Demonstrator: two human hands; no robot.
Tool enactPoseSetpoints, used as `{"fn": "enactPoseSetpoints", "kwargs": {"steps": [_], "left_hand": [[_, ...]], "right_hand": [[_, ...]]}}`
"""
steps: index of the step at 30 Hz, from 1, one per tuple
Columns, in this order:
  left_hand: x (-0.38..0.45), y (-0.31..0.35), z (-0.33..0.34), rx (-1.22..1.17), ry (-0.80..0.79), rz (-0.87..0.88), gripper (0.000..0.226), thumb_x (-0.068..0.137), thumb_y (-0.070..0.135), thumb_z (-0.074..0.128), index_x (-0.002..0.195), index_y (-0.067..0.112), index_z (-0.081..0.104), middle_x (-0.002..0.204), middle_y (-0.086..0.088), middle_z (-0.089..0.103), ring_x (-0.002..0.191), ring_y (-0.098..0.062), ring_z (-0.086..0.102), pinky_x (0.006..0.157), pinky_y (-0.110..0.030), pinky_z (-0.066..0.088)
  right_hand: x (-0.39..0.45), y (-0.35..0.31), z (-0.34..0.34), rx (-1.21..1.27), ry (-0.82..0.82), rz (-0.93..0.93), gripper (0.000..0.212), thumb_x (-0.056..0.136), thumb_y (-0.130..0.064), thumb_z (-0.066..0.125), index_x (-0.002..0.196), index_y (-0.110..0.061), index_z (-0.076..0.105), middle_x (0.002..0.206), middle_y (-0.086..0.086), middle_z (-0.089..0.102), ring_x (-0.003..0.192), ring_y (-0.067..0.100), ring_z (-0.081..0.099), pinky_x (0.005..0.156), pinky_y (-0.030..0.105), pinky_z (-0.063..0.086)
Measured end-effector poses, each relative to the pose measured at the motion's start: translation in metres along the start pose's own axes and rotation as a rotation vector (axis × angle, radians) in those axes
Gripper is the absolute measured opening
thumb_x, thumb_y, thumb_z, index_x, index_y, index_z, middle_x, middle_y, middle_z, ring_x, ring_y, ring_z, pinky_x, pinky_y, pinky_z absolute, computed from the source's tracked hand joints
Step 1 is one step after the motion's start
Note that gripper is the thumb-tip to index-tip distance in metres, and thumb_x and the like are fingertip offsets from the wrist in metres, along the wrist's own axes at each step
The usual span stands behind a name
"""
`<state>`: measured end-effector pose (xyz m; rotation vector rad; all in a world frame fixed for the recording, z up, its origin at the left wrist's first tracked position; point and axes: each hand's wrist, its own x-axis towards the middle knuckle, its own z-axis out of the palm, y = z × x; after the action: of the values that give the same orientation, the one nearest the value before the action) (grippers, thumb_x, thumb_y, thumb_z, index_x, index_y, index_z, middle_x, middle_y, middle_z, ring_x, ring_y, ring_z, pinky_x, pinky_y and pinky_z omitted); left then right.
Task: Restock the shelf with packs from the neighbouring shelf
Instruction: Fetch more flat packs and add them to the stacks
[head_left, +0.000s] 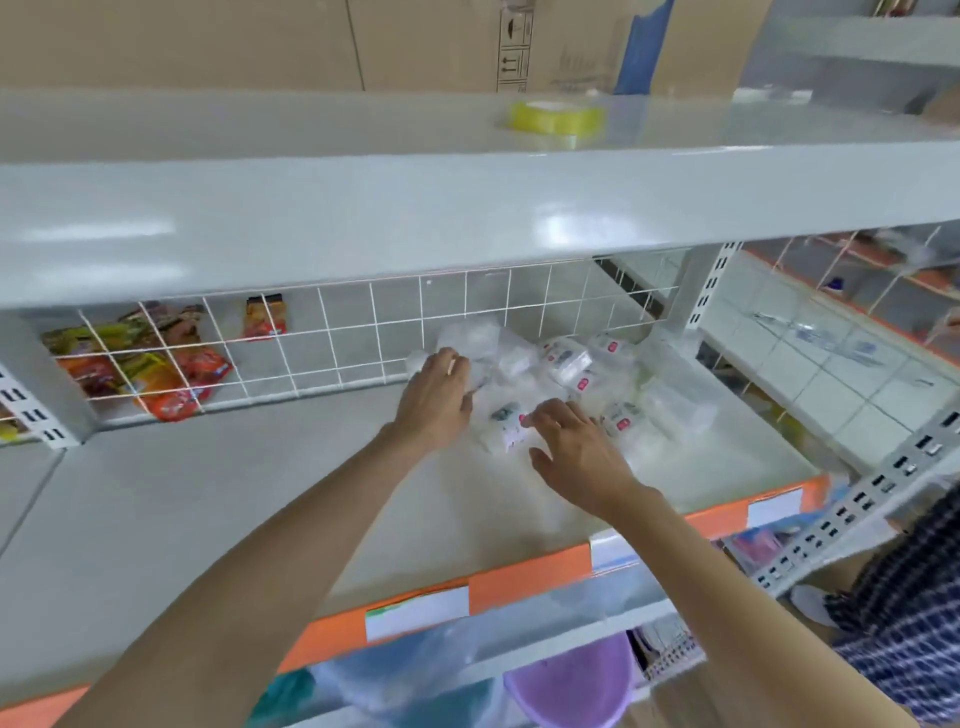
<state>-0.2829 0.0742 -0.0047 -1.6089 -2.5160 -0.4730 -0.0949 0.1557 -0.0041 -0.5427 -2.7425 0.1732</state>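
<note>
Hands work in the pile of packs at the back right of the shelf, against the mesh. The left hand lies over the pile's left edge, fingers curled down onto a clear pack; whether it truly grips is hard to tell. The right hand lies flat with fingers spread, its tips on the nearest pack, holding nothing. This looks like the arranging step: packs delivered, not yet tidied. Next, each needs squaring into rows leftward of the pile, where the shelf is bare. The nearest pack's long axis runs from the front edge toward the mesh, label up; the others lie at mixed angles. Snacks sit beyond the mesh.
</note>
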Motion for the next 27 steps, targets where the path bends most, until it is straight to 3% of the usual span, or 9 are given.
{"fn": "enactPoseSetpoints", "kwargs": {"steps": [4, 7, 10, 13, 16, 18, 23, 27], "left_hand": [[0.035, 0.001, 0.006, 0.002, -0.007, -0.083, 0.06, 0.093, 0.018, 0.047, 0.143, 0.0, 0.019, 0.153, -0.014, 0.011, 0.141, -0.026, 0.013, 0.11, -0.037, 0.027], [0.058, 0.002, 0.003, 0.1, -0.072, -0.067, 0.064, 0.096, 0.021, 0.043, 0.146, 0.004, 0.007, 0.156, -0.008, 0.002, 0.14, -0.026, 0.013, 0.109, -0.038, 0.026], [0.066, 0.004, -0.001, 0.146, -0.102, -0.068, 0.064, 0.093, 0.026, 0.049, 0.144, 0.007, 0.016, 0.152, -0.006, 0.017, 0.129, -0.031, 0.023, 0.102, -0.039, 0.03], [0.059, 0.004, -0.003, 0.154, -0.074, -0.103, 0.059, 0.085, 0.033, 0.058, 0.133, 0.008, 0.033, 0.134, -0.006, 0.035, 0.121, -0.027, 0.028, 0.096, -0.035, 0.029], [0.039, 0.001, -0.004, 0.102, -0.084, -0.146, 0.061, 0.081, 0.037, 0.062, 0.128, 0.008, 0.037, 0.126, -0.007, 0.036, 0.116, -0.028, 0.029, 0.093, -0.036, 0.03], [0.02, -0.002, -0.006, -0.004, -0.062, -0.191, 0.061, 0.082, 0.029, 0.063, 0.132, 0.007, 0.035, 0.129, -0.008, 0.033, 0.114, -0.03, 0.032, 0.094, -0.037, 0.034], [-0.047, -0.014, -0.026, -0.173, 0.079, -0.275, 0.069, 0.079, 0.016, 0.066, 0.138, 0.005, 0.031, 0.133, -0.011, 0.031, 0.12, -0.029, 0.034, 0.104, -0.033, 0.032], [-0.108, -0.033, -0.047, -0.182, 0.086, -0.396, 0.071, 0.08, 0.019, 0.068, 0.139, 0.007, 0.031, 0.134, -0.006, 0.028, 0.126, -0.018, 0.03, 0.101, -0.01, 0.019]], "right_hand": [[0.034, 0.02, -0.001, 0.019, -0.077, 0.023, 0.038, 0.091, -0.023, 0.051, 0.127, -0.01, 0.049, 0.13, 0.007, 0.045, 0.122, 0.024, 0.037, 0.099, 0.033, 0.033], [0.06, 0.027, 0.002, 0.076, -0.069, 0.067, 0.041, 0.092, -0.023, 0.053, 0.128, -0.005, 0.046, 0.13, 0.011, 0.042, 0.125, 0.027, 0.032, 0.102, 0.035, 0.033], [0.082, 0.029, 0.008, 0.111, -0.057, 0.114, 0.047, 0.092, -0.024, 0.053, 0.131, -0.002, 0.04, 0.134, 0.016, 0.034, 0.129, 0.031, 0.026, 0.105, 0.035, 0.028], [0.107, 0.033, 0.016, 0.11, -0.115, 0.157, 0.054, 0.092, -0.033, 0.052, 0.135, -0.004, 0.035, 0.137, 0.017, 0.029, 0.129, 0.032, 0.024, 0.105, 0.039, 0.03], [0.123, 0.035, 0.021, 0.093, -0.208, 0.206, 0.059, 0.089, -0.039, 0.054, 0.133, -0.005, 0.032, 0.134, 0.019, 0.034, 0.126, 0.034, 0.03, 0.098, 0.043, 0.034], [0.124, 0.032, 0.022, 0.113, -0.176, 0.211, 0.058, 0.086, -0.034, 0.059, 0.128, -0.004, 0.034, 0.128, 0.019, 0.039, 0.121, 0.034, 0.035, 0.095, 0.042, 0.036], [0.097, -0.003, 0.024, 0.233, -0.012, 0.07, 0.06, 0.077, -0.026, 0.065, 0.124, 0.001, 0.039, 0.12, 0.017, 0.043, 0.113, 0.033, 0.037, 0.092, 0.036, 0.032], [0.069, -0.041, 0.031, 0.26, -0.027, -0.137, 0.064, 0.072, -0.023, 0.067, 0.128, -0.001, 0.042, 0.122, 0.015, 0.044, 0.113, 0.033, 0.039, 0.09, 0.037, 0.032]]}}
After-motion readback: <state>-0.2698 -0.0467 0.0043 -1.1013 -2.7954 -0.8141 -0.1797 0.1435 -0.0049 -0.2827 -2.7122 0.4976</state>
